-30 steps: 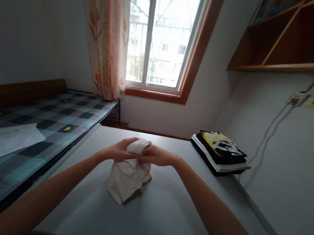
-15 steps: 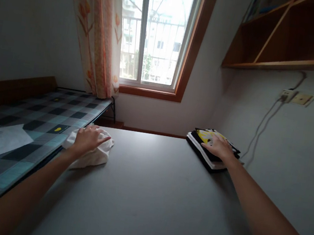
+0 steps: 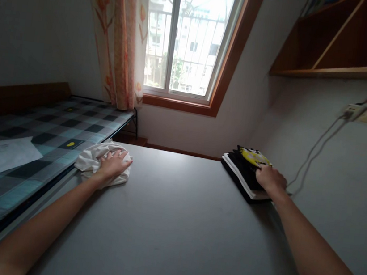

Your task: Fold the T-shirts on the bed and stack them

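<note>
A crumpled white cloth (image 3: 91, 159) lies at the far left of the grey table (image 3: 158, 224). My left hand (image 3: 114, 164) rests on top of it with the fingers spread. On the far right of the table is a stack of folded clothes (image 3: 243, 181) in black and white layers. The uppermost is a black garment (image 3: 252, 155) with a yellow and white print. My right hand (image 3: 271, 178) pinches this garment's near right edge, which looks lifted and bunched. The thumb and fingertips are partly hidden from me.
Left of the table stands a bed with a checked mattress (image 3: 53, 120), with white paper sheets (image 3: 1, 156) on it. A wooden shelf (image 3: 341, 70) hangs on the right wall above a socket (image 3: 354, 112) with a cable. Behind is a window (image 3: 192, 44) with a curtain (image 3: 124, 48).
My right hand has moved from lying over the clothes stack to its near right edge and closed on the top garment. My left hand has settled flatter onto the white cloth. The view has shifted slightly.
</note>
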Motion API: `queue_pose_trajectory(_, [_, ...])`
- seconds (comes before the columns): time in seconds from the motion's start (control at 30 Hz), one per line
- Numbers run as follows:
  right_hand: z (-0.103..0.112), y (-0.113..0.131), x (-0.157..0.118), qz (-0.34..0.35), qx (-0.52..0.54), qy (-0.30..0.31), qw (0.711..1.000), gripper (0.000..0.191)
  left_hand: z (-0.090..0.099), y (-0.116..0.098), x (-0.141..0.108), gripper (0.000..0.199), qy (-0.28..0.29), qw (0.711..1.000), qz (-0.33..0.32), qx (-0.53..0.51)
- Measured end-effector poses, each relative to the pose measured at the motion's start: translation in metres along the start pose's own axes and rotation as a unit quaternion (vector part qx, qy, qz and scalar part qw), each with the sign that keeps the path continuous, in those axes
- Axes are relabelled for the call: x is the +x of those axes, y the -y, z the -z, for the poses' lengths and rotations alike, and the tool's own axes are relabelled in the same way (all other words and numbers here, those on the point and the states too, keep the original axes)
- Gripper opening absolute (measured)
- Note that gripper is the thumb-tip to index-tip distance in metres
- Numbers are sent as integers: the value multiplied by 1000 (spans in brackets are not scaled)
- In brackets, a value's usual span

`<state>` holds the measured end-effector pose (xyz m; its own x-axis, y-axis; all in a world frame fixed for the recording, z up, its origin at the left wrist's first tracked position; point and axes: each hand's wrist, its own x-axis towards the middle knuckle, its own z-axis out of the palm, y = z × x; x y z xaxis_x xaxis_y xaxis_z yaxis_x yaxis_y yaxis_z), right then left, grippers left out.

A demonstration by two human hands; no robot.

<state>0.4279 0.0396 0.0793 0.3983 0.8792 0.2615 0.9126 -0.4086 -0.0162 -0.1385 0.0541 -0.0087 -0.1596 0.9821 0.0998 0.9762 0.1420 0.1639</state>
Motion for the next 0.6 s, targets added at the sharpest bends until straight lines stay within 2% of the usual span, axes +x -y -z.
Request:
queue_pose_trajectory(0.07, [13, 1, -4, -22, 10, -40, 999, 43, -2, -1, 2, 59, -50, 999, 6, 20])
queue_pose_trajectory(0.17, [36, 17, -17, 34, 25, -145, 989, 42, -4, -12, 1, 46, -159, 986, -33, 47])
queue_pose_trajectory(0.23, [47, 39, -30, 94, 33, -193, 976, 39, -7, -28, -2, 40, -209, 974, -80, 31])
queue_pose_trajectory(0.3, [51, 72, -47, 147, 49, -202, 967, 35, -12, -48, -6, 40, -227, 966, -123, -11])
queue_pose_trajectory(0.37, [45, 110, -67, 220, 69, -143, 962, 34, -16, -71, -12, 42, -226, 960, -153, -66])
queue_pose_trajectory(0.43, [29, 146, -90, 278, 107, -24, 954, 29, -20, -91, -19, 44, -223, 952, -173, -119])
queue_pose_trajectory(0.5, [8, 177, -113, 329, 181, 116, 919, 21, -24, -105, -27, 43, -223, 943, -193, -157])
queue_pose_trajectory(0.57, [-12, 200, -131, 347, 244, 239, 873, 19, -28, -112, -34, 40, -221, 934, -211, -185])
queue_pose_trajectory(0.6, [-20, 208, -138, 358, 281, 276, 847, 22, -30, -112, -38, 38, -223, 929, -217, -197])
